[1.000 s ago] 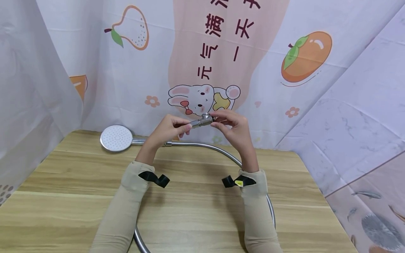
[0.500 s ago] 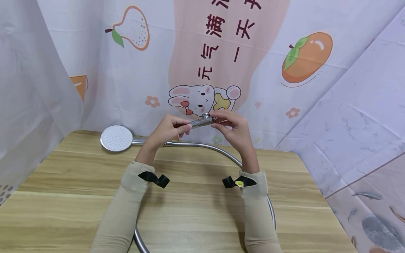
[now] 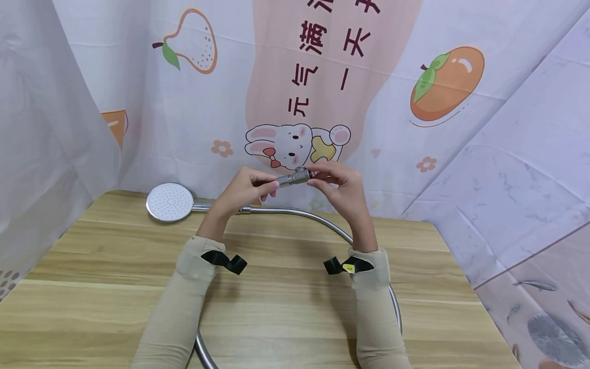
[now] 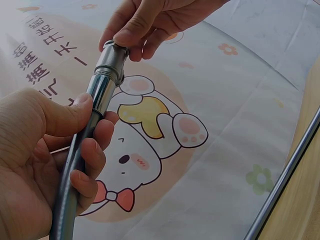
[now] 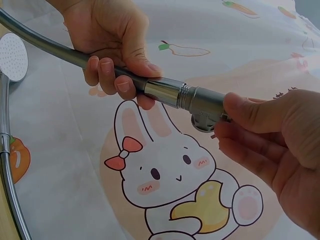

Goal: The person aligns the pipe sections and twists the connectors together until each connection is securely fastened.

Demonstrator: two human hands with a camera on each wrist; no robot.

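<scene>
My left hand [image 3: 249, 188] grips the end of a silvery shower hose [image 5: 52, 46], thumb on top and fingers wrapped under it. The hose's shiny connector nut [image 5: 164, 91] meets a metal angle valve [image 5: 206, 102], and a short band of thread shows between them. My right hand [image 3: 342, 185] pinches the valve's far end between thumb and fingers; that end is partly hidden by the fingertips. Nut and valve stand in line, held up over the back of the table. A short round side outlet [image 5: 204, 121] sticks out of the valve.
A shower head [image 3: 169, 202] with a white face lies at the back left of the wooden table [image 3: 276, 307]. Its hose curves right and passes under both forearms. A printed curtain [image 3: 198, 118] hangs close behind the hands.
The valve has turned slightly in my right fingers, so its round side outlet shows at a different angle. My left hand has stayed in place on the hose.
</scene>
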